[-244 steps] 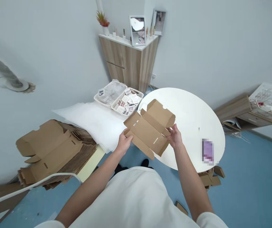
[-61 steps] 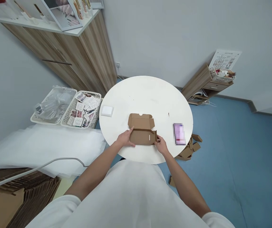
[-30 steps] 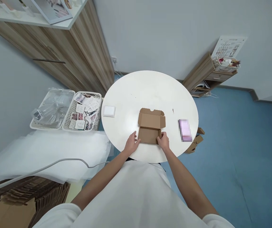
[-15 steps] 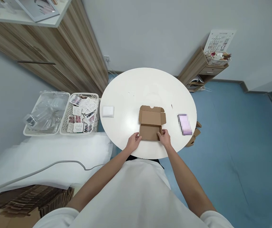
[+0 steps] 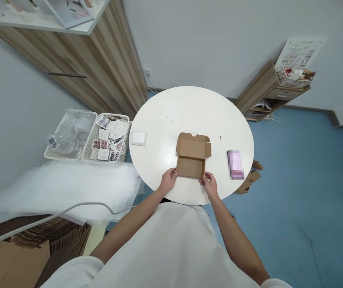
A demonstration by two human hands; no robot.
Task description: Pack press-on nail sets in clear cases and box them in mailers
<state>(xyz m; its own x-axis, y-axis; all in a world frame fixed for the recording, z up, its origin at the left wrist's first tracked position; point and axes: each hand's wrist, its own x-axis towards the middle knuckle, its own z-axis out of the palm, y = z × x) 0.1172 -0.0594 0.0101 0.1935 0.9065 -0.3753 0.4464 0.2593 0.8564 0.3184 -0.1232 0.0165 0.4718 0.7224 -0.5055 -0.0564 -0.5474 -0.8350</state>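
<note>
A small brown cardboard box [image 5: 190,167] lies on the white oval table [image 5: 189,108], its lid flap raised and leaning away from me. No contents show inside it. My left hand [image 5: 168,179] pinches the near left corner of the box. At the near right corner, my right hand [image 5: 210,185] holds the box between thumb and fingers. A flat white packet [image 5: 139,138] lies at the table's left side. To the right is a blurred-out pink and purple item [image 5: 235,164].
Left of the table stand a white basket of printed cards [image 5: 107,138] and a basket of clear plastic bags [image 5: 72,134]. White sheets [image 5: 99,184] lie nearer, with stacked flat cardboard [image 5: 60,244] below. Folded cardboard boxes [image 5: 249,180] sit on the floor at right.
My right thumb has moved from inside the box to its near right corner. The view has shifted slightly, while my left hand stays at the left corner.
</note>
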